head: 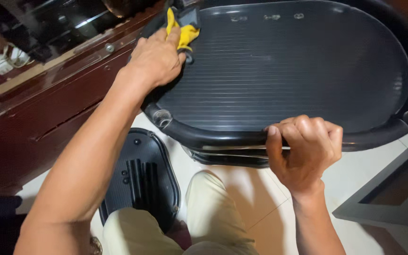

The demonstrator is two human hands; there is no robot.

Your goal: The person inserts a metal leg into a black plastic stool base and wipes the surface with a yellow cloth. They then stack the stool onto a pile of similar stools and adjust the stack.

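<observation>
Black oval seat panel [279, 71], ribbed across its face and ringed by a thick rounded rim, is filling the upper middle of the view and is tilting toward the wearer above the pale tiled floor [364, 174]. Left hand [157, 59] is pressing a yellow cloth [185, 30] against the panel's far left edge, its fingers curling closed over the cloth. Right hand [305, 146] is gripping the near rim of the panel, fingers wrapping over the top and thumb tucking underneath. A second, smaller black ribbed panel [140, 182] is lying flat on the floor below the near left corner of the seat panel, just beside the wearer's legs in light trousers [208, 217]. Dark red wooden furniture [38, 118] is running along the left side.
</observation>
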